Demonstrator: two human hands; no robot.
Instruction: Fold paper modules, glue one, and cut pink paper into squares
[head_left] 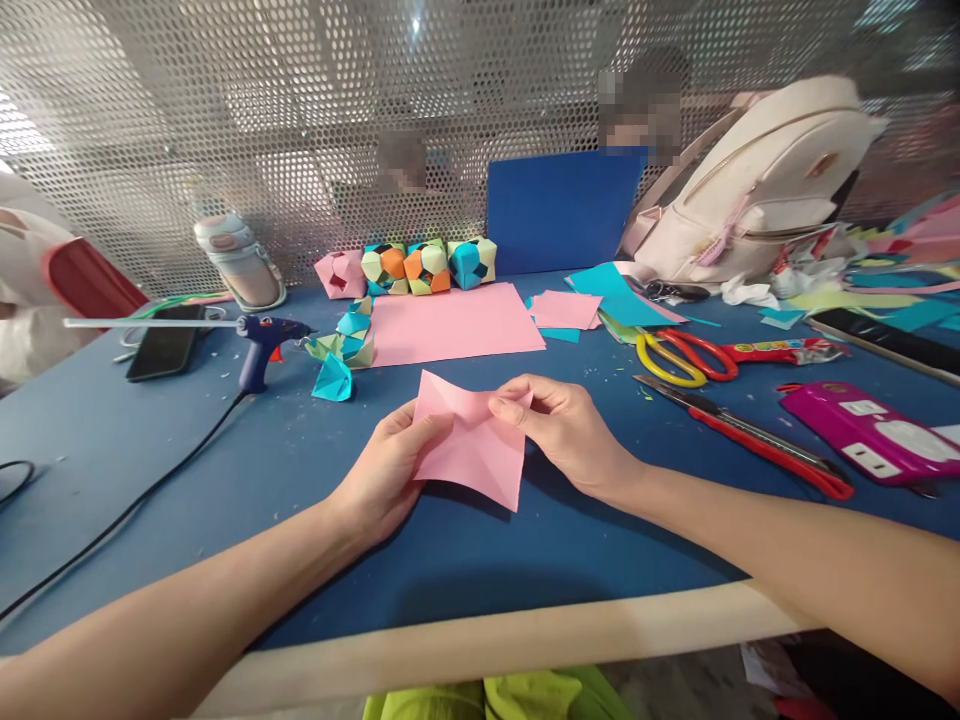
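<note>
A square of pink paper (pixel 472 450) with faint diagonal creases is held up a little above the blue table. My left hand (pixel 390 465) grips its left edge, thumb on top and fingers underneath. At the upper right corner, my right hand (pixel 570 430) pinches the paper between thumb and fingers. Behind it lies a larger pink sheet (pixel 457 325). Several folded paper pieces (pixel 334 375) in blue and pale green sit to the left of that sheet. A row of folded paper cubes (pixel 427 268) stands at the back.
At left are a glue gun (pixel 261 350) with its cord, a dark phone (pixel 166 342) and a bottle (pixel 238 262). Scissors (pixel 679 358), a utility knife (pixel 757 440) and a purple power strip (pixel 870 430) lie at right. A cream backpack (pixel 772 190) stands behind them, by a perforated metal screen (pixel 315 130).
</note>
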